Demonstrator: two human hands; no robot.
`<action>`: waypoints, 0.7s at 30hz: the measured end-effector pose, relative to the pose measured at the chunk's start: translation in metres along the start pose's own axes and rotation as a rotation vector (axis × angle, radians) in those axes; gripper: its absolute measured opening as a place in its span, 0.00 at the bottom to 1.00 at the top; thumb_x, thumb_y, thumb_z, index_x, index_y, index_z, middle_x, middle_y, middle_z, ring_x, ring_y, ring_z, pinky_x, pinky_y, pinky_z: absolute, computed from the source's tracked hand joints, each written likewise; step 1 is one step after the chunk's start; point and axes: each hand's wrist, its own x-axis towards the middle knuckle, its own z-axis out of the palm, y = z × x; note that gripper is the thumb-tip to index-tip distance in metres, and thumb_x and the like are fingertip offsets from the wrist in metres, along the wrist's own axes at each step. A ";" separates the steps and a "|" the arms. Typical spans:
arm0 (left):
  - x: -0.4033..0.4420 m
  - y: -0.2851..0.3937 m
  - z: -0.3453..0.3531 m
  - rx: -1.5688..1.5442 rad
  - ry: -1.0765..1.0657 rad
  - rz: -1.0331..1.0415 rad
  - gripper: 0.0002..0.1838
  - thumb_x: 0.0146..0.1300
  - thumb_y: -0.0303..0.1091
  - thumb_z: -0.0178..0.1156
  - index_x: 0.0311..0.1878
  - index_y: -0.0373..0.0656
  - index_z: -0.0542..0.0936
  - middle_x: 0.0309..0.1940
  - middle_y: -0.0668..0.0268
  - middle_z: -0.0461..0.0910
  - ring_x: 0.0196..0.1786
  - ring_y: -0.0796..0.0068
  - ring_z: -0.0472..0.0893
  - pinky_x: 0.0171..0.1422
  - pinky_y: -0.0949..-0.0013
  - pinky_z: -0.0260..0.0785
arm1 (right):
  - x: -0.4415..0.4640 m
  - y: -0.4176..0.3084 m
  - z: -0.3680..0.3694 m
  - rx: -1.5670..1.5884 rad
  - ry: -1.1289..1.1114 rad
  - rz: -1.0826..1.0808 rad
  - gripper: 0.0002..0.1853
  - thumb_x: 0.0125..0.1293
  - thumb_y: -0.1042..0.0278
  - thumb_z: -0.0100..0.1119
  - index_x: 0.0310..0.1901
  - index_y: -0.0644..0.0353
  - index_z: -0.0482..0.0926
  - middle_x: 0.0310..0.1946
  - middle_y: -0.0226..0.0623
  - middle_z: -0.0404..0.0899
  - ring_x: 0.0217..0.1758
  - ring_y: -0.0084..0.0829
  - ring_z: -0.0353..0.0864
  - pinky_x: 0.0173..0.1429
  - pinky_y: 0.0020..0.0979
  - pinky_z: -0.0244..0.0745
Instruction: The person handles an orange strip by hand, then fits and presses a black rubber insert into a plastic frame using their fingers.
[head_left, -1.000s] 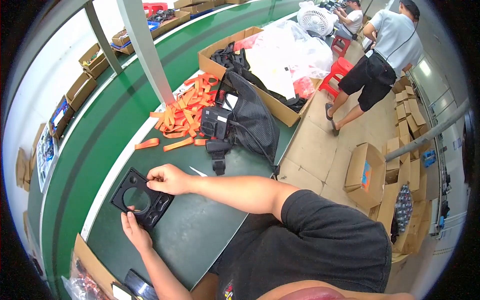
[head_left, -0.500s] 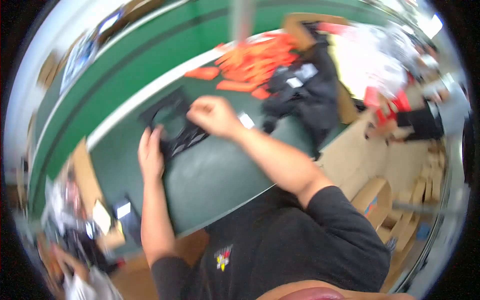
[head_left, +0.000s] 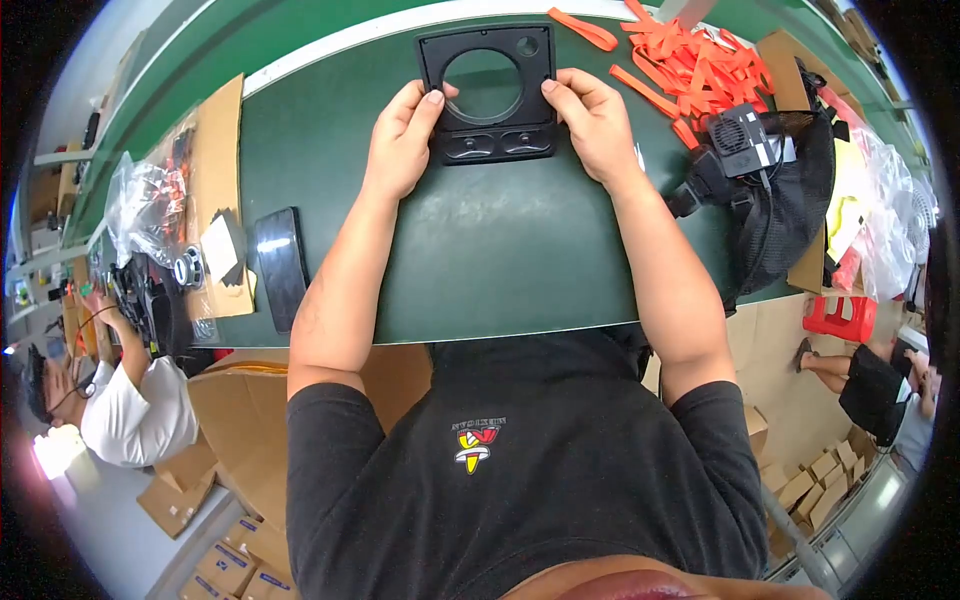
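Note:
A black plastic panel with a large round opening, a small round hole and two oval recesses is held tilted up above the green table. My left hand grips its left edge, thumb in front. On the opposite edge, my right hand has thumb and fingers closed around the side. Through the large opening the green table shows. Right of my right hand lies a pile of orange straps, with one loose orange strap close to the panel's upper corner.
Black mesh gear with a fan unit lies on the right by a cardboard box. On the left are a dark phone-like slab, cardboard and plastic bags. People sit on both sides; a red stool stands right.
My right hand, earlier raised over the panel, now holds its right edge. The panel is lifted and turned squarely toward me. My head view has swung round and become sharper.

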 end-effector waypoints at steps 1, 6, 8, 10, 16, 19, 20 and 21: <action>0.001 0.001 0.000 0.001 0.003 -0.002 0.11 0.70 0.35 0.49 0.45 0.38 0.76 0.33 0.75 0.75 0.35 0.88 0.70 0.41 0.81 0.63 | 0.001 0.000 0.000 -0.014 0.007 -0.005 0.10 0.64 0.67 0.58 0.36 0.67 0.78 0.26 0.23 0.75 0.29 0.12 0.67 0.32 0.18 0.62; -0.001 0.004 0.004 0.011 0.011 0.033 0.11 0.70 0.35 0.49 0.45 0.38 0.76 0.32 0.75 0.75 0.35 0.88 0.70 0.41 0.80 0.64 | 0.000 0.000 -0.001 -0.029 -0.007 -0.006 0.10 0.64 0.66 0.59 0.36 0.67 0.79 0.25 0.22 0.74 0.28 0.12 0.66 0.30 0.18 0.61; 0.000 0.005 0.002 0.042 0.008 0.013 0.11 0.71 0.35 0.49 0.45 0.38 0.76 0.32 0.75 0.75 0.35 0.88 0.71 0.41 0.80 0.64 | 0.000 0.001 0.000 0.009 0.007 -0.019 0.10 0.64 0.66 0.59 0.37 0.67 0.78 0.24 0.21 0.73 0.27 0.12 0.66 0.30 0.18 0.60; -0.001 0.004 0.001 0.071 0.008 -0.010 0.11 0.71 0.35 0.48 0.45 0.38 0.76 0.32 0.75 0.75 0.35 0.88 0.71 0.42 0.80 0.65 | 0.000 -0.002 0.001 0.001 0.009 -0.010 0.10 0.64 0.66 0.59 0.37 0.67 0.78 0.24 0.21 0.73 0.27 0.12 0.66 0.30 0.18 0.60; 0.000 0.001 0.000 0.044 0.002 0.005 0.12 0.71 0.36 0.49 0.45 0.38 0.77 0.33 0.75 0.76 0.36 0.88 0.72 0.43 0.81 0.65 | 0.001 0.000 0.000 -0.013 0.006 -0.012 0.10 0.64 0.66 0.59 0.37 0.67 0.78 0.25 0.22 0.74 0.27 0.11 0.66 0.30 0.18 0.60; -0.001 0.001 0.001 -0.005 -0.008 -0.015 0.12 0.71 0.36 0.49 0.45 0.38 0.77 0.33 0.75 0.75 0.36 0.88 0.72 0.43 0.81 0.65 | -0.001 0.001 0.001 0.007 0.006 -0.021 0.10 0.64 0.66 0.59 0.37 0.67 0.78 0.25 0.21 0.74 0.27 0.11 0.66 0.30 0.18 0.60; -0.001 0.001 0.000 0.013 -0.005 -0.003 0.12 0.71 0.36 0.49 0.45 0.38 0.77 0.33 0.75 0.76 0.36 0.88 0.72 0.43 0.81 0.65 | 0.000 0.000 0.001 0.021 0.005 -0.028 0.10 0.64 0.66 0.59 0.37 0.67 0.78 0.24 0.21 0.74 0.27 0.11 0.66 0.29 0.18 0.60; 0.000 0.001 0.000 0.029 -0.002 0.009 0.12 0.71 0.36 0.49 0.45 0.38 0.77 0.33 0.75 0.76 0.36 0.88 0.72 0.44 0.80 0.66 | 0.001 0.000 0.000 0.017 0.006 -0.030 0.10 0.64 0.66 0.59 0.37 0.67 0.78 0.24 0.21 0.74 0.27 0.11 0.66 0.29 0.18 0.60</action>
